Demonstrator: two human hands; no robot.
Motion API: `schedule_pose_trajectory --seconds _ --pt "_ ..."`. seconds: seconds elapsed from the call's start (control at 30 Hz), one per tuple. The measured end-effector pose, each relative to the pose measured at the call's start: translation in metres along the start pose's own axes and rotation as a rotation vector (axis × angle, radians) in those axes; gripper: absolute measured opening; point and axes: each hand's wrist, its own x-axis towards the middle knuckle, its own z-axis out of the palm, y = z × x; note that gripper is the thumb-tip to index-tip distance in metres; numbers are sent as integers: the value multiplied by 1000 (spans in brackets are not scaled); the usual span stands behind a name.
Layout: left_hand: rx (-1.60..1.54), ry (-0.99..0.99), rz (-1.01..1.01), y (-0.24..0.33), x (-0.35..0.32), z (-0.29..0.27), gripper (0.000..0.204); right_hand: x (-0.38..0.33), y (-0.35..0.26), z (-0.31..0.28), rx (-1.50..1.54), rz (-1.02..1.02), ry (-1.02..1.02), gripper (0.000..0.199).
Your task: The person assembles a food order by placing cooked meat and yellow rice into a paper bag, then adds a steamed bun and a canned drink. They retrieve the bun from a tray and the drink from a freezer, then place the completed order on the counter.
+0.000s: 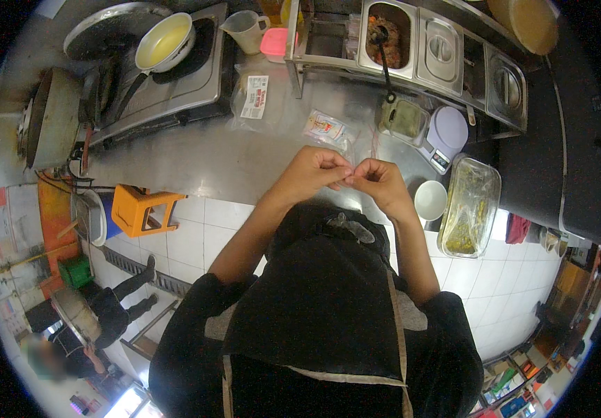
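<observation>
My left hand and my right hand meet fingertip to fingertip above the front edge of the steel counter. Both are closed in a pinch. Whatever lies between the fingers is too small or too clear to make out. Just beyond them lies a small printed plastic packet. A larger clear plastic bag with a white label rests farther left. To the right of my right hand are a white bowl and a rectangular dish of yellow-green food under clear wrap.
A white kitchen scale stands beside a greenish container. Behind them, a raised rack holds steel pans, one with a black ladle in food. At the left, a saucepan sits on a stove. A person carries a large pot.
</observation>
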Motion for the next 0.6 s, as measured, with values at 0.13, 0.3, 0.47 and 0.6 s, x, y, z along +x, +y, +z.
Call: schedule_pose_trajectory --seconds 0.13,0.3,0.47,0.6 --pt "294 112 163 -1 -2 12 13 -1 -5 3 -354 -71 -8 13" --pt "612 143 306 -1 -6 15 14 2 -18 3 -838 -237 -152 20" --pt "561 -14 137 -10 -4 9 21 1 -23 0 -799 -319 -225 18" --pt "857 85 334 -25 4 9 25 1 -11 1 -870 -316 -172 17"
